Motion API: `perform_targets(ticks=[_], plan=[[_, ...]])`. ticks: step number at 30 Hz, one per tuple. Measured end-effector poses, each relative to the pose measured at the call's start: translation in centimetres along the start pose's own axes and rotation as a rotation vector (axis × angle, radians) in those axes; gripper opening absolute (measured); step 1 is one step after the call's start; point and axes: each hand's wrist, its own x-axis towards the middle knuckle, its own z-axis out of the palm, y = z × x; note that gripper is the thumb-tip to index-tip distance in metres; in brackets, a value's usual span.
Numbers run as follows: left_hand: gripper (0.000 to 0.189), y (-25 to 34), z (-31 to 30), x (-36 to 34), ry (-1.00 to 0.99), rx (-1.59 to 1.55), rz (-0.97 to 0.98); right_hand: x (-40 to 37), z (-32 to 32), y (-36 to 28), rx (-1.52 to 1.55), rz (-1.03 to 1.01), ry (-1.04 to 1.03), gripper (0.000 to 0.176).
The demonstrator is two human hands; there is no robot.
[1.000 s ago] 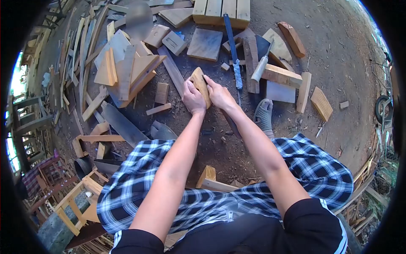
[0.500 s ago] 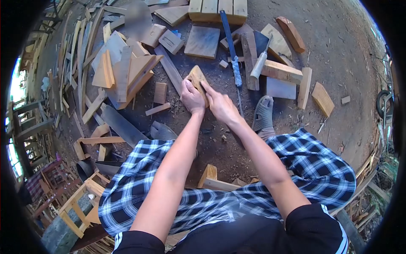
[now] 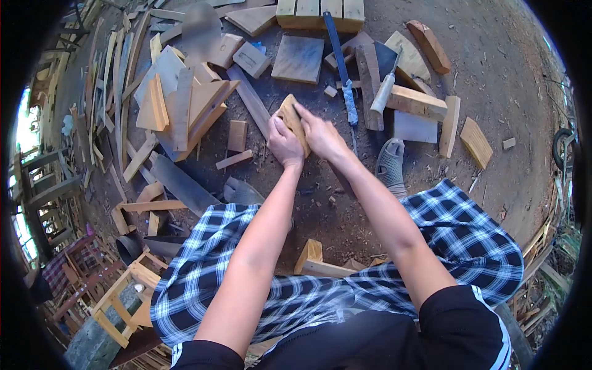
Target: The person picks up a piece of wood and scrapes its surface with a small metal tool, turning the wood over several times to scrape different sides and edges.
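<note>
A light-brown wooden piece (image 3: 292, 117) with a pointed far end is held above the ground between my hands. My left hand (image 3: 285, 143) wraps its near left side, thumb uppermost. Against the right edge lies my right hand (image 3: 323, 137), its fingers curled and the index finger stretched towards the tip. A long dark strip (image 3: 343, 180), like a tool's handle, runs back from this hand beneath the forearm; its front end is hidden by the fingers. Just beyond the hands are a square wooden block (image 3: 298, 58) and a saw-like blue bar with a wrapped handle (image 3: 349, 102).
A white-handled chisel-like tool (image 3: 383, 92) rests over wood blocks (image 3: 419, 102) at the right. Stacked boards (image 3: 191, 117) and long offcuts fill the left. A slatted wooden bench (image 3: 320, 13) stands at the far side. Sandalled feet (image 3: 390, 163) flank the work.
My right hand has slid forward along the wooden piece towards its tip. My left hand keeps its hold. The whole view has shifted slightly.
</note>
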Motion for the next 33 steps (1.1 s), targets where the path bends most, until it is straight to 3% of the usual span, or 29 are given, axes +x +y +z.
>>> perform_targets(ticks=[3, 6, 13, 17, 24, 27, 29, 33], plan=[[0.038, 0.3, -0.3, -0.1, -0.019, 0.025, -0.027, -2.0, -0.1, 0.0, -0.014, -0.064, 0.015, 0.044], [0.039, -0.3, 0.0, 0.0, -0.003, 0.031, -0.009, 0.4, -1.0, -0.9, -0.032, 0.070, -0.069, 0.046], [0.038, 0.6, -0.2, -0.2, -0.005, 0.021, -0.065, 0.3, -1.4, -1.1, -0.134, -0.024, -0.095, 0.047], [0.039, -0.3, 0.1, 0.0, -0.004, 0.059, -0.021, 5.5, 0.1, 1.0, -0.135, -0.077, -0.031, 0.046], [0.033, -0.4, -0.5, -0.6, -0.007, 0.056, -0.006, 1.7, -2.7, -1.8, -0.186, -0.068, -0.156, 0.044], [0.033, 0.4, 0.0, -0.2, -0.009, 0.046, -0.024, 1.3, -3.0, -2.5, -0.286, -0.031, -0.137, 0.046], [0.032, 0.2, -0.1, 0.0, -0.015, 0.068, -0.027, 0.1, -2.5, -3.0, -0.353, -0.109, -0.079, 0.044], [0.035, -0.9, 0.3, 0.1, 0.014, 0.109, -0.008, -0.1, -2.8, -3.6, -0.286, -0.042, -0.104, 0.045]])
